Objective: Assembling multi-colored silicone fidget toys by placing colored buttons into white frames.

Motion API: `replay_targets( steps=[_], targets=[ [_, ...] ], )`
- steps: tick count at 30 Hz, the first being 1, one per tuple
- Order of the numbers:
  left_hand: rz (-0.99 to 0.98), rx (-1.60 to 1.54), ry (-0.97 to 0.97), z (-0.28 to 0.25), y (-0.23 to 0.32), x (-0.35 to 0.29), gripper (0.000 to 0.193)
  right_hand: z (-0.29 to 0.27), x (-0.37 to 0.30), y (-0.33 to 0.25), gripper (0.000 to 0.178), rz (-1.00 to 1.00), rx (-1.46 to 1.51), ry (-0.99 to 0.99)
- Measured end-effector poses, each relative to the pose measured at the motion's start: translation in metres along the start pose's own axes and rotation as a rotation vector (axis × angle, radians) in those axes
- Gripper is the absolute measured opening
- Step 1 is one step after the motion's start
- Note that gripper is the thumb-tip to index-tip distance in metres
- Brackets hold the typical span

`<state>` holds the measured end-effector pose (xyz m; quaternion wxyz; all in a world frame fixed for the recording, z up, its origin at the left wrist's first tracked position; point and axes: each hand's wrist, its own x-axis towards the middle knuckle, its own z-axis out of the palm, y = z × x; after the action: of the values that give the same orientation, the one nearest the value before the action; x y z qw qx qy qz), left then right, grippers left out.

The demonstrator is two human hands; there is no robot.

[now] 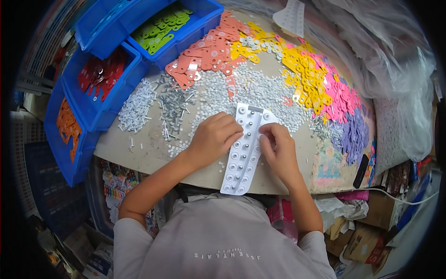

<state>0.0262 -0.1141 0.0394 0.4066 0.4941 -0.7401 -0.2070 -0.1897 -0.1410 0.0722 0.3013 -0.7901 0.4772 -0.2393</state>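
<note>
A long white plastic holder lies tilted on the table in front of me, its near end close to the edge. White round rings line its two sides, and a row of silvery pins or balls runs down its middle. My left hand is closed, fingertips together at the holder's upper left edge. On the opposite side, my right hand pinches with thumb and fingers against the upper right edge. Whatever small piece either hand may hold is hidden. Many small whitish caps spread just beyond the holder.
Blue bins at the left hold green, red and orange tags. Nearby lie white rivets and metal rivets. Salmon tags, yellow tags, pink tags and purple tags curve around the far side. Another white holder stands at the back.
</note>
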Motion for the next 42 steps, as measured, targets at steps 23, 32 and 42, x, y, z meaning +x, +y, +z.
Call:
replay_targets(
  steps=[23, 32, 42],
  targets=[
    [-0.091, 0.171, 0.113, -0.014, -0.084, 0.151, 0.011, 0.032, -0.029, 0.04, 0.01, 0.184, 0.368, 0.532],
    [-0.022, 0.387, 0.027, 0.02, -0.134, 0.203, 0.008, 0.027, -0.023, 0.041, 0.011, 0.051, 0.154, 0.503],
    [-0.202, 0.118, 0.048, -0.007, -0.077, 0.163, 0.012, 0.03, -0.024, 0.043, 0.011, 0.247, 0.477, 0.543]
  ],
)
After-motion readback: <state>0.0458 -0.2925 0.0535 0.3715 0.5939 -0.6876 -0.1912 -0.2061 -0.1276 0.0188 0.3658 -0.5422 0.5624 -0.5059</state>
